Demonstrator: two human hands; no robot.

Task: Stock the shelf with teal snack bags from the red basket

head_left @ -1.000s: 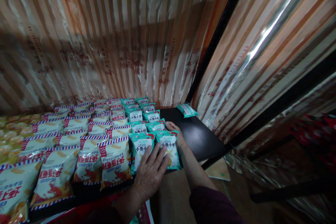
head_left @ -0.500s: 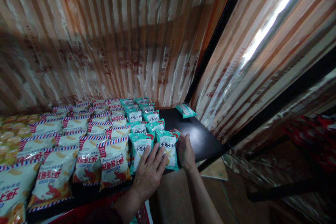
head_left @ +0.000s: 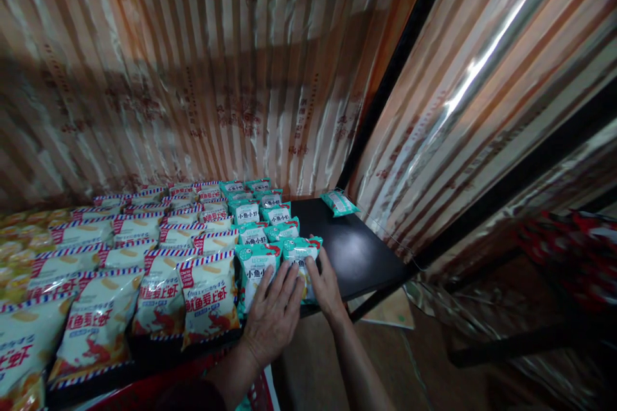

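Teal bag (head_left: 299, 249) stood at shelf (head_left: 378, 263) front, between the hands. Left hand (head_left: 276, 308) lay flat, fingers outstretched over its left front. Right hand (head_left: 328, 286): thumb on its front, fingers by right edge; grip uncertain.

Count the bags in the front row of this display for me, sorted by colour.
White bags with red-and-blue striped edges: 4, the leftmost cut off by the picture's edge
Teal bags: 2, partly covered by the left hand and right hand
Total: 6
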